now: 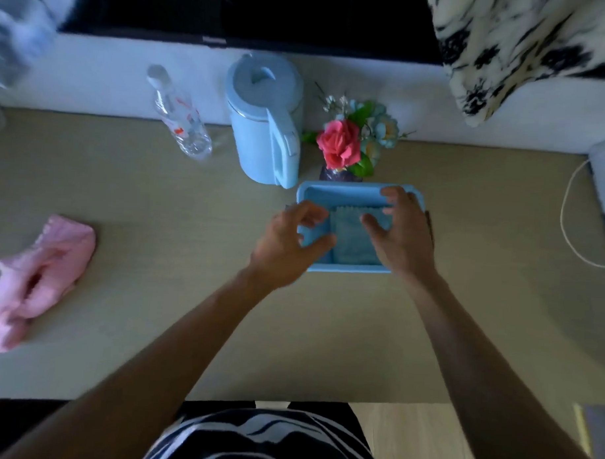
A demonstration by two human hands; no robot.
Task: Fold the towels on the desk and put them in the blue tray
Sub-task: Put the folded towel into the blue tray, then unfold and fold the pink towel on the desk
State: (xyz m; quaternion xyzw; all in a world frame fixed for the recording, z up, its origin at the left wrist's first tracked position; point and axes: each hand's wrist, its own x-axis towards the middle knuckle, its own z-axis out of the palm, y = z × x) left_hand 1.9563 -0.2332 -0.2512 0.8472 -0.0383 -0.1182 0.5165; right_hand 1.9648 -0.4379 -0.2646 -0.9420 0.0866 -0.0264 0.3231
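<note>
A blue tray (343, 191) stands on the desk in front of me. Inside it lies a folded blue towel (352, 239). My left hand (287, 246) hovers over the tray's left edge with its fingers curled and apart, holding nothing. Over the tray's right side my right hand (400, 229) is spread, its fingertips at the towel's right edge and far corner. A crumpled pink towel (38, 278) lies unfolded at the desk's far left.
Behind the tray stand a light blue kettle (267, 121), a vase of flowers (348, 145) and a clear water bottle (178, 115). A white cable (569, 218) loops at the right edge. A patterned blanket (527, 48) hangs at the back right.
</note>
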